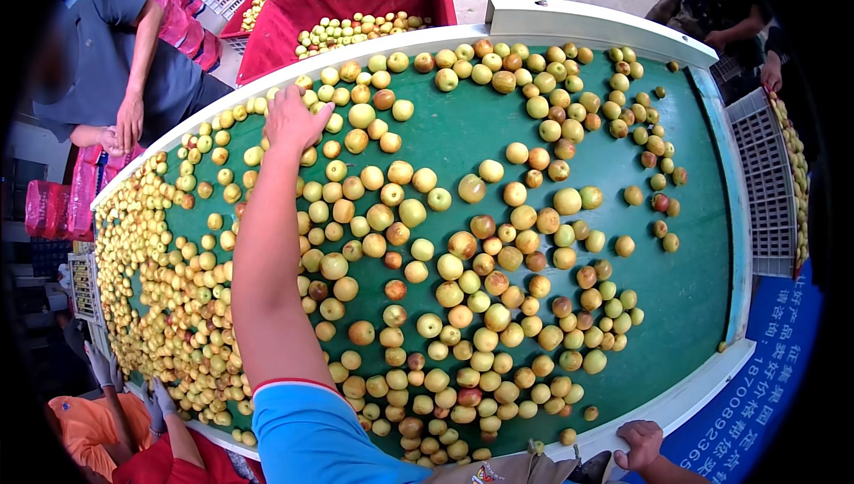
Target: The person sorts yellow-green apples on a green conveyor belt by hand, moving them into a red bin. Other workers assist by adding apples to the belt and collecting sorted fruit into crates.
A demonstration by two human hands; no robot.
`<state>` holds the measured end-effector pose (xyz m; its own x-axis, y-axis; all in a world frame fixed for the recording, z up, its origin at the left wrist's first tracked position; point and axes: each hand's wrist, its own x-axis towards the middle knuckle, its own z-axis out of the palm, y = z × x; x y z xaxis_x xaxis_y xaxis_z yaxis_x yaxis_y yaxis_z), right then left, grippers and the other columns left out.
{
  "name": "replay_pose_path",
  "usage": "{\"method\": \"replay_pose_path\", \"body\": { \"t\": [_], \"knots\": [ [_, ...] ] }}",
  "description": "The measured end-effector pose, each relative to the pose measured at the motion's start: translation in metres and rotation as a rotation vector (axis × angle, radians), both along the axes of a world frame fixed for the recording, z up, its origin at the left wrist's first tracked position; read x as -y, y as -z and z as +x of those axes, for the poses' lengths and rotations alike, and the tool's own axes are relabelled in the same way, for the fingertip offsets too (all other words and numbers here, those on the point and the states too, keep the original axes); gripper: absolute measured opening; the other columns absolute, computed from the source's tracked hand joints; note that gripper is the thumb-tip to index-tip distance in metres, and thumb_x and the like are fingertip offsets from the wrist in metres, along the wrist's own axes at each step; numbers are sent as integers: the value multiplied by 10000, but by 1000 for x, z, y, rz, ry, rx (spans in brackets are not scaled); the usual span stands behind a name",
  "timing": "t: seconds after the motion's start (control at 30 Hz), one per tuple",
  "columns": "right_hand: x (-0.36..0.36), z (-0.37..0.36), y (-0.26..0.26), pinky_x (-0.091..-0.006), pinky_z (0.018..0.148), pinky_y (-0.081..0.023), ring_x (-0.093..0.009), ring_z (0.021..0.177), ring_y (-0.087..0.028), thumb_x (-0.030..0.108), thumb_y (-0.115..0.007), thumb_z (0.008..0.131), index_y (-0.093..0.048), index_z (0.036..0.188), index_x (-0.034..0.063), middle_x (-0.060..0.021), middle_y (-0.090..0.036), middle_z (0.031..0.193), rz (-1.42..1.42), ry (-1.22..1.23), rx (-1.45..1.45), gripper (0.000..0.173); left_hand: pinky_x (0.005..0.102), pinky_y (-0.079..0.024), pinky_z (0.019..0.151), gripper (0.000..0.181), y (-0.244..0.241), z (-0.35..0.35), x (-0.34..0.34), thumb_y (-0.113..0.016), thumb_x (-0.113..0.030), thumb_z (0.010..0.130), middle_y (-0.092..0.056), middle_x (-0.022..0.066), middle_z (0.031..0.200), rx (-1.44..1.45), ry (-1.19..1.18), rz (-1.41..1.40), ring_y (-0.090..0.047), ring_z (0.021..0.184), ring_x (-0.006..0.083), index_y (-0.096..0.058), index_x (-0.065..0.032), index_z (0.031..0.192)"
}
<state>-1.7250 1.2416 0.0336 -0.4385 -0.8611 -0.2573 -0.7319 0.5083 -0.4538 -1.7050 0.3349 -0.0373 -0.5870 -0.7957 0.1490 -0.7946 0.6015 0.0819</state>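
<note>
My left hand (297, 120) reaches across the green sorting table (680, 297) to its far rim. Its thumb is spread from the fingers, and it is among small yellow-green apples (361, 115), some blushed brown or red. The fingertips are partly hidden, but nothing shows in its grasp. My right hand (640, 444) rests at the near white rim (707, 377) with curled fingers; their undersides are hidden. Apples lie loosely over the middle and packed together at the left. My left forearm hides some of them.
Beyond the far rim stands a red-lined bin (347, 0) of apples. A white plastic crate (767, 177) of apples is tilted at the right, by a person. Another person (113, 50) stands far left; gloved hands (157, 400) work lower left. A blue banner (767, 350) bears writing.
</note>
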Motion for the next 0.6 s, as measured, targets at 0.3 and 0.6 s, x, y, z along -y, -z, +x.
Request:
{"method": "replay_pose_path", "body": {
  "t": [0.3, 0.6],
  "knots": [
    [-17, -14, 5, -468, 657, -525, -336, 718, -696, 484, -689, 731, -703, 832, 84, -112, -715, 803, -23, -23, -32, 412, 466, -560, 1019, 742, 15, -13, -1, -876, -409, 777, -713, 216, 1235, -42, -165, 181, -690, 1169, 371, -528, 11, 1280],
    [-29, -24, 2, -467, 654, -522, -337, 716, -681, 479, -717, 721, -733, 834, 86, -109, -705, 780, -22, -1, -42, 409, 462, -590, 860, 411, -23, -1, -70, -763, -496, 845, -785, 145, 996, -295, -196, 88, -750, 970, 348, -778, -98, 944]
  ]
}}
